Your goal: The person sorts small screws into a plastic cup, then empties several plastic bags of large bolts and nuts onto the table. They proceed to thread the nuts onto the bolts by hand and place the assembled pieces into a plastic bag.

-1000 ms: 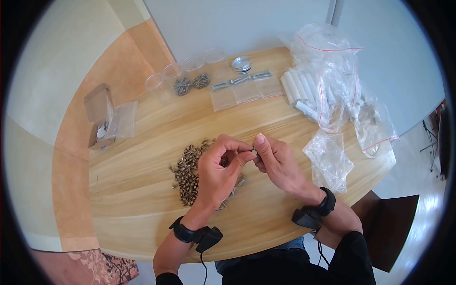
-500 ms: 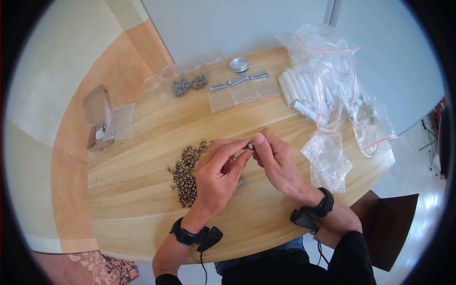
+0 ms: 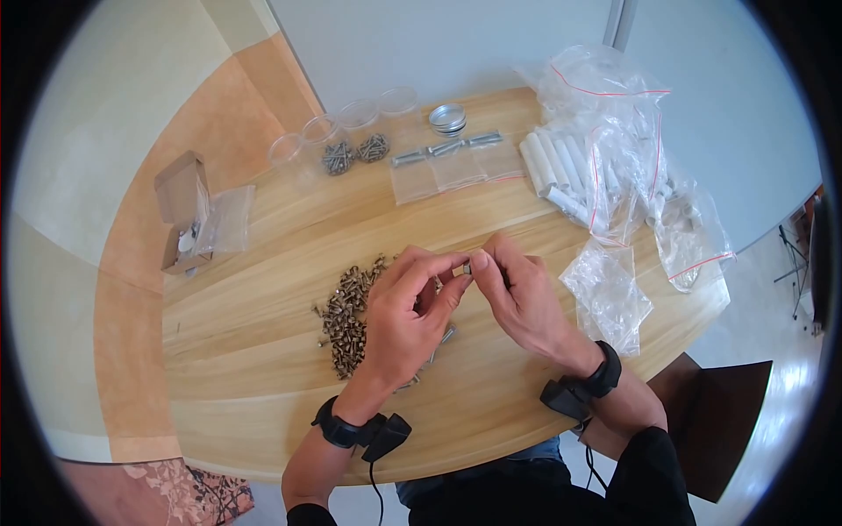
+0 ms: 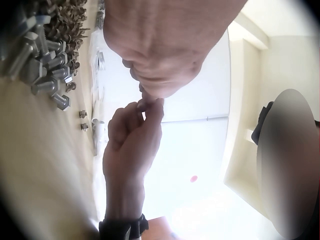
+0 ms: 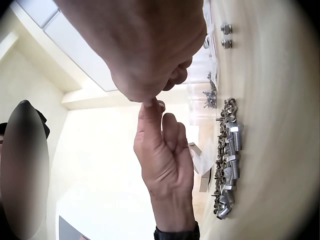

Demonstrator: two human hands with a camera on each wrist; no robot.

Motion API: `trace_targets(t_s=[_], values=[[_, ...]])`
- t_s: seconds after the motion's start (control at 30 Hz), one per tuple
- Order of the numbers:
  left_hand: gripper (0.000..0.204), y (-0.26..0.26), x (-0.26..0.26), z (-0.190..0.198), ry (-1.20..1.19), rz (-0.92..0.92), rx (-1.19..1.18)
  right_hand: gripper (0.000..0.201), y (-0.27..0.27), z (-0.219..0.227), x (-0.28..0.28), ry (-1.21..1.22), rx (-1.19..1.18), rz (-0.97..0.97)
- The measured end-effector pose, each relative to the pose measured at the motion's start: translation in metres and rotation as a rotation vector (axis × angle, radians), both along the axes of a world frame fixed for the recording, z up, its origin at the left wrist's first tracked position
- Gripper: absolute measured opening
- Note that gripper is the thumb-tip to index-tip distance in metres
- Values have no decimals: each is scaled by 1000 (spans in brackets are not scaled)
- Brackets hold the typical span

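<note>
Thumb and forefinger of the left hand (image 3: 405, 309) pinch a small metal piece (image 3: 467, 270) above the table, beside the small-screw pile (image 3: 344, 326). The right hand (image 3: 524, 302) meets it from the other side, its thumb and curled forefinger on the same piece. Fingers hide most of the piece, so its kind is unclear. In the left wrist view larger hex bolts (image 4: 46, 70) lie beside the smaller screws, and two nuts (image 4: 83, 127) rest apart from them. The right wrist view shows the fingertips of both hands touching.
Clear round containers (image 3: 320, 131), two heaps of screws (image 3: 337, 159) and stacked metal lids (image 3: 447, 117) stand at the back. Bagged bolts (image 3: 445, 149) lie before them. White tubes (image 3: 551, 164) and plastic bags (image 3: 605, 285) are on the right, an opened cardboard box (image 3: 181, 202) on the left.
Both hands stay together around the small piece. The right hand's fingers have shifted slightly around it, and the left fingers have changed their bend a little.
</note>
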State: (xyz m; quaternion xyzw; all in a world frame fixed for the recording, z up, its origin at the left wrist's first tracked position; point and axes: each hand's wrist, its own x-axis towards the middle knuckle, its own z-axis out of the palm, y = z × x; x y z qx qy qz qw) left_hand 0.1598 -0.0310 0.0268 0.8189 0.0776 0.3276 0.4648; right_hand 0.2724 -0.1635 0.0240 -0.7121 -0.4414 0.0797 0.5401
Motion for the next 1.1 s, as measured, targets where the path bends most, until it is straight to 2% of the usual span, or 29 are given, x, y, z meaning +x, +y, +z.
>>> trace_targets(t_s=[0.1,0.23,0.33,0.4,0.53,0.6,0.7,0.93,1.0,1.1], values=[[27,-1,0,0,1,1,24,33,-2,-4,5,18,-112,18],[28,0,-1,2,-4,1,40,33,0,7,-1,48,4,-9],[28,-2,-2,4,14,-9,50,33,-2,3,5,32,-81,9],[28,-1,-2,4,34,-20,45,30,-3,5,6,115,-156,19],[29,1,-1,4,15,8,57,34,-2,9,3,95,-59,50],[29,0,-2,6,40,-6,58,37,-2,2,8,235,-79,70],[29,0,-2,6,32,-23,61,40,-2,7,6,110,-58,56],[29,5,-1,4,35,-21,73,39,-3,4,8,208,-88,68],[29,6,-1,4,24,-8,67,39,-2,-2,9,69,-95,109],[29,4,-2,6,62,-41,41,37,-1,2,9,196,-102,70]])
